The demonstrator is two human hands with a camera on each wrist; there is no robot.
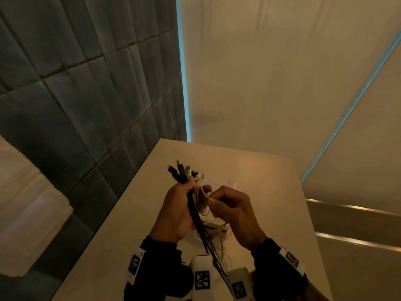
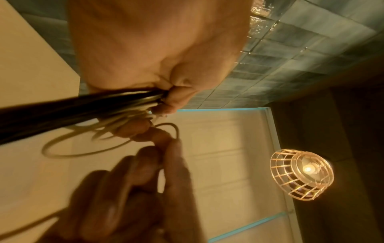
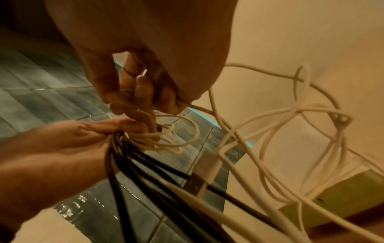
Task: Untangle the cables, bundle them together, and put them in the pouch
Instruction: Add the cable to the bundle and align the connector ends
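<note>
My left hand (image 1: 180,205) grips a bundle of black and white cables (image 1: 193,205) above the table, their plug ends (image 1: 184,170) sticking up past the fist. The black cables (image 3: 145,180) hang down from the fist (image 3: 68,141). My right hand (image 1: 225,207) pinches a thin white cable (image 3: 176,131) that loops close beside the left fist. In the left wrist view the bundle (image 2: 83,106) leaves my palm and the right hand's fingers (image 2: 172,156) pinch the white loop (image 2: 174,129). A pale green pouch (image 3: 340,197) lies on the table under the hanging white cables (image 3: 270,148).
The beige table (image 1: 260,181) stands against a grey-green tiled wall (image 1: 86,83) on the left and a cream wall (image 1: 282,72) behind. A wire-cage lamp (image 2: 301,174) glows overhead. The pouch (image 1: 213,225) lies below my hands.
</note>
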